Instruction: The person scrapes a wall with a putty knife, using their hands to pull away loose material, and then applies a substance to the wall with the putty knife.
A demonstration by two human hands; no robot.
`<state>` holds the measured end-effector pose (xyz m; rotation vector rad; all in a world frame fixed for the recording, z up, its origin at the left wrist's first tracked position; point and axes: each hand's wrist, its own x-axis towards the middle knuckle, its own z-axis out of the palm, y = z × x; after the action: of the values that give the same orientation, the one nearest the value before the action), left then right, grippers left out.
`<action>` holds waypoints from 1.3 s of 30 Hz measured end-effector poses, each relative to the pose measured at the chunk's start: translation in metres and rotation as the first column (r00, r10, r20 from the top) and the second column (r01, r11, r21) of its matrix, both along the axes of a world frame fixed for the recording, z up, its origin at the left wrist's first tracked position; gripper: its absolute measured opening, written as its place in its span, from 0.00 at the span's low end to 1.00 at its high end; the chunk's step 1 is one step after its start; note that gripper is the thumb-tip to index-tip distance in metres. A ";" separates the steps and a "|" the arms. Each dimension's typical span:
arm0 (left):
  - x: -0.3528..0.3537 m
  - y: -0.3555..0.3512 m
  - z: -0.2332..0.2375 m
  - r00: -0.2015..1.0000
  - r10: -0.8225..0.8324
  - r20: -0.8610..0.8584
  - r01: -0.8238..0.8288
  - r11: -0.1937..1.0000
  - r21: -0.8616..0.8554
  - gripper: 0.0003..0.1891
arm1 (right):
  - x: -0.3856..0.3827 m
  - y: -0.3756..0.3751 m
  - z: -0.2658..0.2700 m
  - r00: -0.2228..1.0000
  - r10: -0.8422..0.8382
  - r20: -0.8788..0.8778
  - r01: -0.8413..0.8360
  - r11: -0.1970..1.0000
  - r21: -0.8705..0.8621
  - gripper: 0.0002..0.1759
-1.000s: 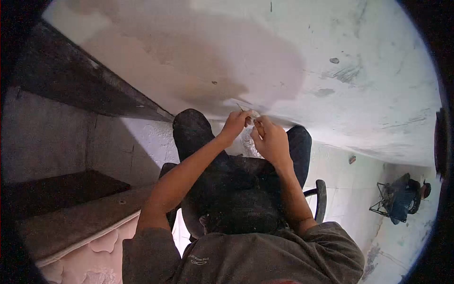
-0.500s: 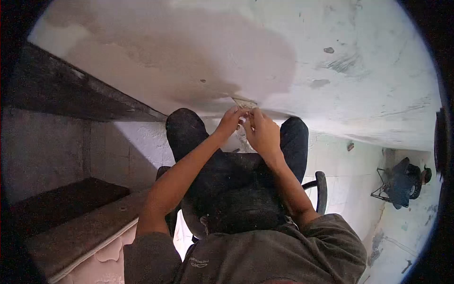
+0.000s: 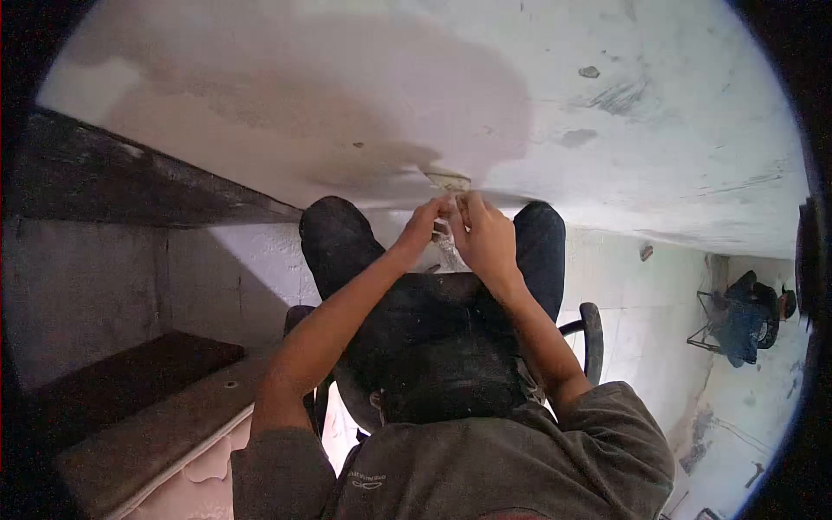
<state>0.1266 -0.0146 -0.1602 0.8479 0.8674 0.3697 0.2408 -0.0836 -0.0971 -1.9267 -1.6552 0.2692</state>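
My left hand (image 3: 421, 224) and my right hand (image 3: 484, 236) are close together between my knees, near the base of the pale wall. The fingers of both are closed on something small and whitish that I cannot make out. Just beyond the fingertips, a hole with a yellowish edge (image 3: 449, 180) shows at the wall. Whitish crumpled material (image 3: 449, 255) hangs below and between my hands; its shape is unclear.
The stained pale wall (image 3: 624, 147) spans the view above my hands. A dark ledge (image 3: 156, 173) runs along the left. At lower left lies a brown board (image 3: 165, 425). A black armrest (image 3: 592, 342) is beside my right arm. Blue cloth (image 3: 739, 321) hangs on a rack at right.
The view has shifted slightly. My hands stay together, with their fingers slightly repositioned, and more of the whitish material shows between them.
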 end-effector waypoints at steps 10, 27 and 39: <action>0.004 0.014 -0.014 0.968 -0.038 -0.250 0.030 0.999 -0.035 0.25 | 0.003 -0.009 0.001 0.995 -0.095 -0.018 0.095 0.995 0.008 0.11; 0.041 0.013 -0.013 0.938 0.258 -0.230 -0.160 0.914 0.374 0.18 | 0.003 -0.003 -0.006 0.999 -0.047 0.004 0.047 0.998 0.042 0.09; 0.038 0.037 -0.056 0.988 0.114 -0.104 0.013 0.612 0.791 0.14 | -0.006 0.019 0.001 1.000 -0.017 -0.005 0.017 0.999 0.041 0.09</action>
<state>0.1643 0.0223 -0.2166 1.7070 0.8558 0.7860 0.2343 -0.0644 -0.0957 -1.9078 -1.6283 0.2308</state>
